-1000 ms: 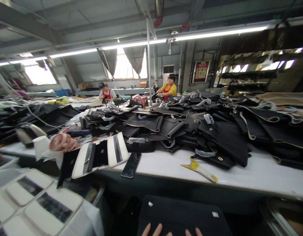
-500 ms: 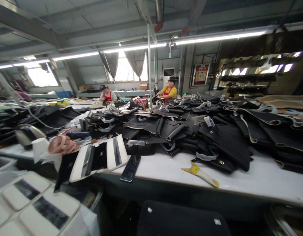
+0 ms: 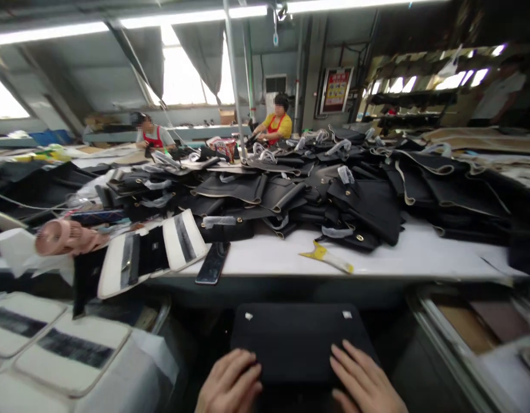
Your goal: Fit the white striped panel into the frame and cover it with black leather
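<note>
A flat black panel [image 3: 299, 338] with rounded corners lies at the bottom centre, below the table's front edge. Near its far corners are two small white patches. My left hand [image 3: 233, 378] rests at the panel's left side, its fingers extended over the edge. On the opposite side, my right hand [image 3: 363, 376] lies with its fingers stretched and slightly apart on the surface. Neither hand visibly holds anything. Beyond the panel, a yellow-ended tool [image 3: 327, 256] and a dark phone [image 3: 213, 263] lie along the front of the white table [image 3: 260, 258].
Black bag pieces [image 3: 363, 203] with wrapped handles are heaped across the table. White panels with dark strips [image 3: 73, 350] lie at lower left, near a pink fan [image 3: 61, 236]. A bin [image 3: 445, 338] stands at right. Two people in red aprons sit across; another person stands far right.
Both my hands have come into view at the sides of the black panel. The view has tilted down and shifted, showing more of the panel and the bin at right.
</note>
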Demonstrator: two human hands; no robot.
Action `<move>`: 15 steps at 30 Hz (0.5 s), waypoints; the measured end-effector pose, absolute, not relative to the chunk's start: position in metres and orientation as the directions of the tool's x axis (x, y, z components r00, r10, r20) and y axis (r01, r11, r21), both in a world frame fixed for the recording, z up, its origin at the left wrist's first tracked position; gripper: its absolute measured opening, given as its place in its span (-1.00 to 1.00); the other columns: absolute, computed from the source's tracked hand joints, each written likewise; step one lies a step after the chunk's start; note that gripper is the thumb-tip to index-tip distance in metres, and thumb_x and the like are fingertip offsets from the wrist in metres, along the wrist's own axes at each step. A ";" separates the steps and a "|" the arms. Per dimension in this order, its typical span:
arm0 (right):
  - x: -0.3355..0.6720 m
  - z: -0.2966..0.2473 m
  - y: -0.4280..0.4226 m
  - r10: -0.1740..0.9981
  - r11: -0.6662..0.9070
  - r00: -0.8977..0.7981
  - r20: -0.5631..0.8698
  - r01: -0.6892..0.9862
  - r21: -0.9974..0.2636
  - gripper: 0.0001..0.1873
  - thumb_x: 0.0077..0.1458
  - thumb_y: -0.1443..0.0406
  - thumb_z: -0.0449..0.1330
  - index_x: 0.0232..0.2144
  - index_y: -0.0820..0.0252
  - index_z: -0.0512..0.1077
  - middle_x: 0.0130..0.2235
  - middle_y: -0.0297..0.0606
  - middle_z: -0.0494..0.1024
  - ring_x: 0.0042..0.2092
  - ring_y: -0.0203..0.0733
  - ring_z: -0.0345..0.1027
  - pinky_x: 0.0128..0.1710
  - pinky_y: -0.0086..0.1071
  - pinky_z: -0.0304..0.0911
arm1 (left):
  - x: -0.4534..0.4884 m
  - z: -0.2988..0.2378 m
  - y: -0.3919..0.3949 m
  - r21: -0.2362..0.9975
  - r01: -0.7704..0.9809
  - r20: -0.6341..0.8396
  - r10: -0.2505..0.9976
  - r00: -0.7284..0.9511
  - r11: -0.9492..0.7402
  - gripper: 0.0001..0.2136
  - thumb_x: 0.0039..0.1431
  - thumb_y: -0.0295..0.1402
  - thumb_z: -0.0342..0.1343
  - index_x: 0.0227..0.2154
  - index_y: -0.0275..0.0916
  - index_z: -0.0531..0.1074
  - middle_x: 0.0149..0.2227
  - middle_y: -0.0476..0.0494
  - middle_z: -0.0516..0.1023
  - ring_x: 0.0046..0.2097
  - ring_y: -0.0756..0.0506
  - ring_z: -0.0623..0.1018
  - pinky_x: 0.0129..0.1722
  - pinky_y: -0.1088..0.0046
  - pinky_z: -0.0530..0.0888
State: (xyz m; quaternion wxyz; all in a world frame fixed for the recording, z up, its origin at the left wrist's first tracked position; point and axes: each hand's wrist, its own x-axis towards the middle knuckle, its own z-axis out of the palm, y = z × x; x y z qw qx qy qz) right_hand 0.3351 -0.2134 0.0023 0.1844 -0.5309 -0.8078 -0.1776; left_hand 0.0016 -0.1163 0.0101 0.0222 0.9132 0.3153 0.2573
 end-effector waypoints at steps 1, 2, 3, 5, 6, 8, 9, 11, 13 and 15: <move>0.339 0.011 -0.219 0.861 0.272 -0.244 0.446 0.962 0.000 -0.55 0.20 0.23 0.16 0.13 0.15 0.38 0.20 -0.30 0.36 0.20 0.03 0.26 0.07 -0.13 0.37 | 0.000 0.014 -0.117 0.271 0.602 0.450 0.651 0.611 -0.751 -0.71 0.22 -0.33 0.16 0.01 -0.07 0.47 0.08 -0.11 0.50 0.13 -0.20 0.47 0.06 0.27 0.53; 0.342 0.018 -0.223 0.891 0.214 -0.162 0.425 0.974 -0.078 -0.55 0.23 0.24 0.14 0.15 0.19 0.35 0.22 -0.25 0.34 0.24 0.04 0.18 0.13 -0.07 0.31 | -0.002 0.017 -0.117 0.340 0.618 0.430 0.702 0.568 -0.709 -0.70 0.23 -0.33 0.15 0.02 -0.08 0.45 0.12 -0.13 0.46 0.18 -0.23 0.42 0.09 0.20 0.51; 0.345 0.023 -0.227 0.914 0.174 -0.102 0.392 0.973 -0.152 -0.55 0.25 0.24 0.13 0.17 0.20 0.32 0.22 -0.22 0.33 0.27 0.02 0.12 0.17 -0.05 0.27 | -0.002 0.020 -0.117 0.397 0.611 0.413 0.728 0.547 -0.685 -0.70 0.23 -0.32 0.15 0.03 -0.09 0.44 0.11 -0.14 0.45 0.18 -0.23 0.41 0.08 0.16 0.51; 0.349 0.027 -0.232 0.940 0.135 -0.038 0.340 0.954 -0.266 -0.54 0.27 0.26 0.12 0.20 0.17 0.28 0.23 -0.20 0.33 0.30 -0.01 0.07 0.21 -0.05 0.22 | -0.003 0.024 -0.117 0.486 0.593 0.361 0.766 0.532 -0.642 -0.70 0.24 -0.32 0.15 0.03 -0.08 0.43 0.10 -0.13 0.45 0.17 -0.21 0.42 0.10 0.13 0.49; 0.350 0.026 -0.234 0.946 0.129 -0.024 0.323 0.942 -0.308 -0.53 0.27 0.26 0.12 0.21 0.16 0.27 0.23 -0.21 0.32 0.31 -0.03 0.06 0.23 -0.06 0.20 | -0.004 0.026 -0.116 0.517 0.584 0.339 0.776 0.532 -0.626 -0.71 0.23 -0.32 0.15 0.02 -0.08 0.43 0.08 -0.12 0.45 0.15 -0.20 0.43 0.11 0.12 0.48; 0.350 0.023 -0.238 0.949 0.131 -0.009 0.317 0.921 -0.366 -0.52 0.27 0.28 0.12 0.22 0.13 0.26 0.23 -0.22 0.32 0.31 -0.03 0.06 0.24 -0.06 0.19 | -0.005 0.029 -0.117 0.558 0.578 0.306 0.795 0.524 -0.595 -0.72 0.22 -0.33 0.17 0.01 -0.08 0.44 0.05 -0.11 0.47 0.12 -0.18 0.45 0.11 0.13 0.47; 0.350 0.022 -0.239 0.947 0.133 -0.002 0.323 0.913 -0.385 -0.52 0.27 0.29 0.12 0.22 0.12 0.25 0.23 -0.22 0.32 0.30 -0.03 0.07 0.24 -0.06 0.18 | -0.005 0.031 -0.118 0.575 0.576 0.298 0.805 0.514 -0.581 -0.73 0.22 -0.34 0.17 -0.01 -0.08 0.45 0.03 -0.11 0.48 0.11 -0.17 0.46 0.11 0.15 0.47; 0.350 0.019 -0.239 0.940 0.140 0.011 0.342 0.899 -0.415 -0.51 0.26 0.28 0.13 0.22 0.09 0.25 0.23 -0.24 0.32 0.29 -0.01 0.10 0.25 -0.05 0.17 | -0.005 0.036 -0.121 0.613 0.584 0.281 0.837 0.470 -0.533 -0.74 0.20 -0.34 0.20 -0.04 -0.10 0.47 -0.01 -0.11 0.48 0.07 -0.15 0.48 0.09 0.19 0.47; 0.349 0.018 -0.238 0.933 0.150 0.019 0.359 0.887 -0.437 -0.50 0.25 0.24 0.14 0.22 0.07 0.26 0.22 -0.25 0.34 0.27 0.01 0.13 0.26 -0.03 0.15 | -0.005 0.040 -0.124 0.669 0.606 0.232 0.895 0.381 -0.431 -0.71 0.14 -0.33 0.24 -0.06 -0.12 0.47 -0.01 -0.12 0.45 0.04 -0.15 0.48 0.06 0.23 0.47; 0.348 0.019 -0.236 0.931 0.163 0.023 0.365 0.867 -0.470 -0.49 0.24 0.20 0.14 0.22 0.08 0.27 0.22 -0.24 0.34 0.26 0.04 0.15 0.27 -0.01 0.12 | -0.005 0.043 -0.127 0.763 0.595 0.131 0.961 0.242 -0.254 -0.68 0.09 -0.29 0.28 -0.08 -0.16 0.45 -0.05 -0.13 0.45 -0.05 -0.12 0.51 -0.03 0.31 0.50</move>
